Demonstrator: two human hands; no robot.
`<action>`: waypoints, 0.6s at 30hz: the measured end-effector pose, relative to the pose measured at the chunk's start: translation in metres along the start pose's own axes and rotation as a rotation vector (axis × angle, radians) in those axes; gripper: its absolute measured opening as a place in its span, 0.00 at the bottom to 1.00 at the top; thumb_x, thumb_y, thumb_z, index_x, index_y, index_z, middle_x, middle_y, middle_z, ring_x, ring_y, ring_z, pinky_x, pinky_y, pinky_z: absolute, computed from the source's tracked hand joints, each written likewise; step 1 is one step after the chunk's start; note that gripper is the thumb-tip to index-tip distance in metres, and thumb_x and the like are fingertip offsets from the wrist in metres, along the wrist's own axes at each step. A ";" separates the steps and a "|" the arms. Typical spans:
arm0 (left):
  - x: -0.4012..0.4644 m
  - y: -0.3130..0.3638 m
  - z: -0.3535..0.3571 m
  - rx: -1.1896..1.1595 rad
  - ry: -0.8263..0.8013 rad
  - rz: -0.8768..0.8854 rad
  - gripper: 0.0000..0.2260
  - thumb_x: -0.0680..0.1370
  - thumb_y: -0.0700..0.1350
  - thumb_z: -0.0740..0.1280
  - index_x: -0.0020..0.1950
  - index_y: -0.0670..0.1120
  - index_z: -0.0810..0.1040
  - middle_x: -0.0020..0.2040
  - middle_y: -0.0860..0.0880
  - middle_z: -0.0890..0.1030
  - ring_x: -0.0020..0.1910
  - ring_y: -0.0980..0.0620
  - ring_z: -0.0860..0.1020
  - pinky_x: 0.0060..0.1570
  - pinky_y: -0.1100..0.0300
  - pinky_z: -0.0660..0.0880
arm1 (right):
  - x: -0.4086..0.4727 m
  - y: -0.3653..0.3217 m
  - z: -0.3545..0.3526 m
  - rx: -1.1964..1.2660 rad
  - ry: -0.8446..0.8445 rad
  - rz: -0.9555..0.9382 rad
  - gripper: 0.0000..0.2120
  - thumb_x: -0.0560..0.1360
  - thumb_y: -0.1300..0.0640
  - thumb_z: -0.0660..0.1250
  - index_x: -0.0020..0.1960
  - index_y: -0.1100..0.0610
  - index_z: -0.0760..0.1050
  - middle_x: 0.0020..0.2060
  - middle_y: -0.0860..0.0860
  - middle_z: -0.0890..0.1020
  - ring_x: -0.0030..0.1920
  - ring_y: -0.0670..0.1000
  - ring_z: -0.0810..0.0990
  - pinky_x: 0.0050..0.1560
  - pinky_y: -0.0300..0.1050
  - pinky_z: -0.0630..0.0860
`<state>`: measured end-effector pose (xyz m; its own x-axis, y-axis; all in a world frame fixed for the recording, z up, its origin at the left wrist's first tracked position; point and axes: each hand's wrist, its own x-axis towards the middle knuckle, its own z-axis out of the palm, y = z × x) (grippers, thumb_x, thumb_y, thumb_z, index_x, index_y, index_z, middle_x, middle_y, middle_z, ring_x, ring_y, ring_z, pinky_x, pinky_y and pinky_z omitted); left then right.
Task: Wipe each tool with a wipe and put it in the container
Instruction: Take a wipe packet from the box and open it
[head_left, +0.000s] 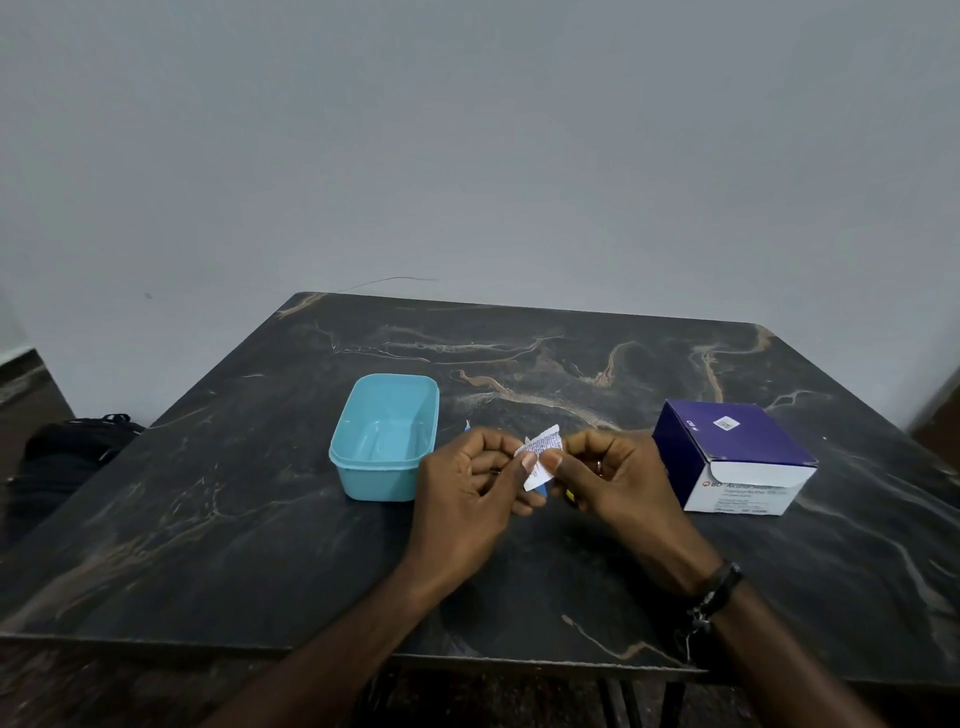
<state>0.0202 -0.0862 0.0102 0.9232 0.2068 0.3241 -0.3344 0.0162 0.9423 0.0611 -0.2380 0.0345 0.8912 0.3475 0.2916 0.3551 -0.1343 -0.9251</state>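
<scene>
A small white printed wipe packet (540, 457) is held above the middle of the dark table. My left hand (467, 499) pinches its left edge with thumb and forefinger, and my right hand (613, 483) pinches its right edge. A light blue plastic container (363, 478) stands open and empty just left of my left hand. Bits of tools show behind and under my hands: a blue tip (467, 427) beyond my left knuckles, a blue piece (542, 490) below the packet and a yellow bit (570, 496) by my right palm. Most of them is hidden.
A purple and white box of alcohol swabs (737, 457) stands at the right of the marble-patterned table (260, 545). A black bag (67, 457) lies on the floor at the left. A grey wall rises behind the table.
</scene>
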 end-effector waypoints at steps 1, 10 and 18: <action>0.000 0.000 0.000 0.005 -0.011 0.004 0.04 0.76 0.39 0.70 0.49 0.41 0.77 0.40 0.42 0.85 0.35 0.44 0.85 0.34 0.56 0.82 | 0.002 0.000 -0.002 -0.007 -0.017 0.018 0.05 0.76 0.63 0.67 0.45 0.64 0.81 0.29 0.50 0.83 0.27 0.42 0.77 0.29 0.33 0.71; -0.001 0.001 0.001 0.025 -0.004 0.031 0.01 0.78 0.38 0.67 0.48 0.41 0.78 0.35 0.42 0.83 0.24 0.54 0.77 0.23 0.64 0.71 | 0.085 -0.053 -0.071 -0.683 -0.008 -0.067 0.09 0.77 0.57 0.68 0.38 0.55 0.81 0.26 0.48 0.81 0.23 0.40 0.74 0.27 0.31 0.69; 0.000 -0.007 -0.003 0.229 -0.030 0.094 0.06 0.77 0.44 0.70 0.40 0.45 0.81 0.23 0.54 0.70 0.24 0.59 0.66 0.26 0.63 0.64 | 0.169 0.001 -0.096 -1.169 -0.402 0.307 0.06 0.75 0.58 0.70 0.39 0.56 0.82 0.38 0.54 0.86 0.29 0.44 0.82 0.48 0.51 0.81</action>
<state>0.0218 -0.0836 0.0033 0.8964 0.1681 0.4102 -0.3703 -0.2249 0.9013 0.2396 -0.2685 0.1064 0.9053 0.3853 -0.1790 0.3693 -0.9220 -0.1166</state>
